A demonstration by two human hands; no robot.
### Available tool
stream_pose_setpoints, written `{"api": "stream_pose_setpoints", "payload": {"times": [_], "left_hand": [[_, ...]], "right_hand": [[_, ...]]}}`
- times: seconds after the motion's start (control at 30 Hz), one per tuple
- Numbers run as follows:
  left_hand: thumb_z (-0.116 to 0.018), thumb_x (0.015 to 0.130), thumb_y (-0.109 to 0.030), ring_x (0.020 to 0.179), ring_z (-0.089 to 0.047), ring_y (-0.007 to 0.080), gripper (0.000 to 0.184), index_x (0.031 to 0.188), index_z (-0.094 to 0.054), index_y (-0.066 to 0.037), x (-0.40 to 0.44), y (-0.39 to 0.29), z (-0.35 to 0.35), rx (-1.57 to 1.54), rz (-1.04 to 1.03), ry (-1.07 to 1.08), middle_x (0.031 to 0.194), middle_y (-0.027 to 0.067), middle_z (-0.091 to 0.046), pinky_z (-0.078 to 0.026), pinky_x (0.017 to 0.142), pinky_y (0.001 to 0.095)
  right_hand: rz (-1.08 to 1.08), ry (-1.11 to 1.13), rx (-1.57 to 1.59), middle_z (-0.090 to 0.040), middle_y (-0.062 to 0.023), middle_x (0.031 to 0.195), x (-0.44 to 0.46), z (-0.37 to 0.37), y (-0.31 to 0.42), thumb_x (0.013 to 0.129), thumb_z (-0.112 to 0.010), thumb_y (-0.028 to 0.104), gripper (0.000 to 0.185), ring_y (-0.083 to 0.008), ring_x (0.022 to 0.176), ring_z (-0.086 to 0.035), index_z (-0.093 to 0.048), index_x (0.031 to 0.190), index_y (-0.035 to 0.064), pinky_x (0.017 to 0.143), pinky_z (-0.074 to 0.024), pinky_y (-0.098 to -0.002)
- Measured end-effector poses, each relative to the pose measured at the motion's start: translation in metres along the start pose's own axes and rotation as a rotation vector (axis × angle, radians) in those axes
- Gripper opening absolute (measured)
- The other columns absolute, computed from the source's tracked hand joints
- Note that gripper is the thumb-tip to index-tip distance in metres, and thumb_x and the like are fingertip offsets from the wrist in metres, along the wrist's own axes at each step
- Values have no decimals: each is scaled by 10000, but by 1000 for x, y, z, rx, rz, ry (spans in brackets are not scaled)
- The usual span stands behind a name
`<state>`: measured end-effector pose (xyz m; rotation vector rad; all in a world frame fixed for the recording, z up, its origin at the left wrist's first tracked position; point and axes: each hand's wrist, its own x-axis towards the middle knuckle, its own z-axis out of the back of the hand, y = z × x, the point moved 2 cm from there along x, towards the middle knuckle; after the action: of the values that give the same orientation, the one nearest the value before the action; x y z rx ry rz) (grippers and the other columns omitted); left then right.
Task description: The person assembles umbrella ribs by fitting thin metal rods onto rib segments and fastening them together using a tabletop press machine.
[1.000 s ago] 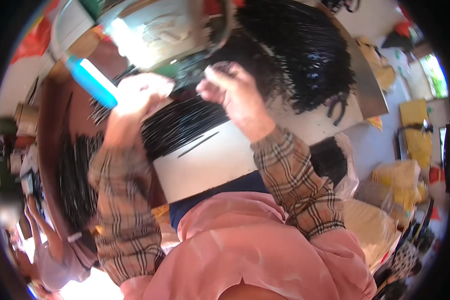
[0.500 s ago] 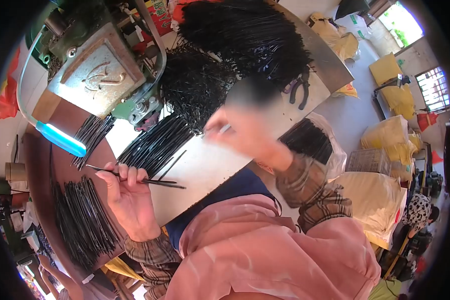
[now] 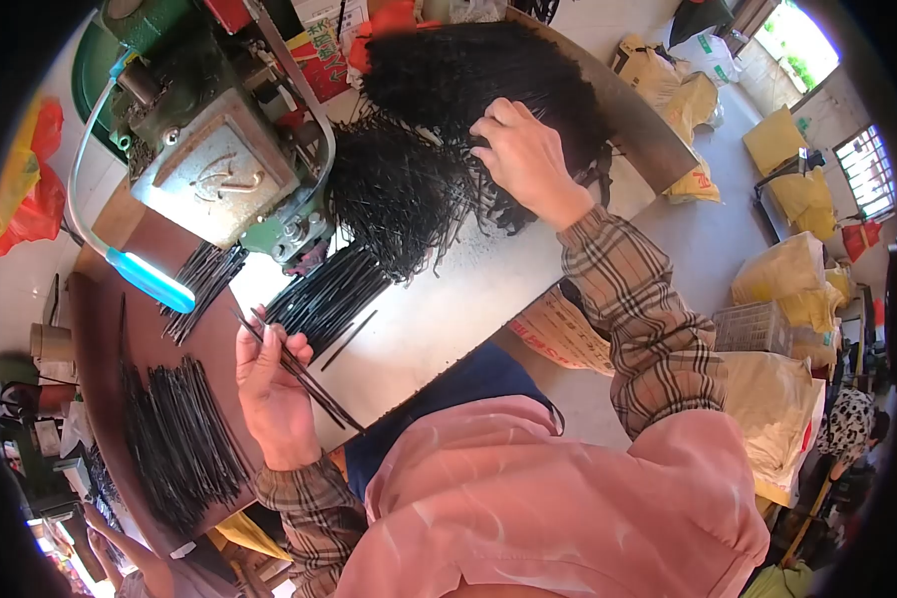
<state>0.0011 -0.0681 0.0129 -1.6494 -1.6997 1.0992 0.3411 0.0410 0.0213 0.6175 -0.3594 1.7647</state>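
Note:
My left hand (image 3: 274,394) pinches a few thin black strips (image 3: 319,392), which slant down to the right over the near edge of the white worktop (image 3: 409,329). Just beyond it lies a row of straight black strips (image 3: 334,289), with one loose strip beside them. My right hand (image 3: 528,159) is over the large heap of black strips (image 3: 448,75), fingers bent, with a gap between thumb and forefinger and nothing visible between them. A tangled pile of black strips (image 3: 394,194) is to its left.
A green machine with a rusty metal plate (image 3: 219,169) stands at the upper left, a lit lamp (image 3: 152,282) below it. Bundled black strips (image 3: 184,439) lie on the brown surface (image 3: 100,289). Yellow sacks (image 3: 767,399) sit on the floor at right, and another person (image 3: 852,424) is beyond.
My right hand has gone from above the white worktop up to the black heap. My left hand has turned, so its strips now point more steeply downward.

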Motion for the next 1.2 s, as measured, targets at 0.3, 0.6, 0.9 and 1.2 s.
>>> {"api": "stream_pose_setpoints", "payload": {"times": [0.3,0.6,0.9,1.2], "left_hand": [[-584,912,-58,739,-587,143,460,1345,-450,19,23,5,-8,129,63,94,902,24,-557,-491,673,255],[-589,868,-36,789,-587,164,512,1344,-425,56,46,21,-2,87,109,165,928,39,-579,-482,731,257],[-604,895,-10,698,-640,168,497,1348,-427,89,51,20,-10,143,77,61,909,76,-593,-560,648,284],[-589,905,16,673,-634,140,442,1329,-477,66,56,24,-4,129,75,92,906,80,-628,-554,607,250]], "right_hand": [[105,98,-53,-556,-58,866,11,4,20,687,-708,55,140,-215,878,-542,-620,796,44,630,-529,-327],[582,24,147,-559,1,767,23,42,161,722,-609,169,176,-148,810,-577,-587,861,62,519,-485,-285],[-191,475,1170,-622,-48,747,9,-48,169,937,-628,190,194,-87,627,-550,-633,1023,15,548,-456,-278],[-534,650,1548,-598,-3,705,6,-58,176,963,-609,169,186,-36,551,-545,-631,978,-15,460,-431,-188]]}}
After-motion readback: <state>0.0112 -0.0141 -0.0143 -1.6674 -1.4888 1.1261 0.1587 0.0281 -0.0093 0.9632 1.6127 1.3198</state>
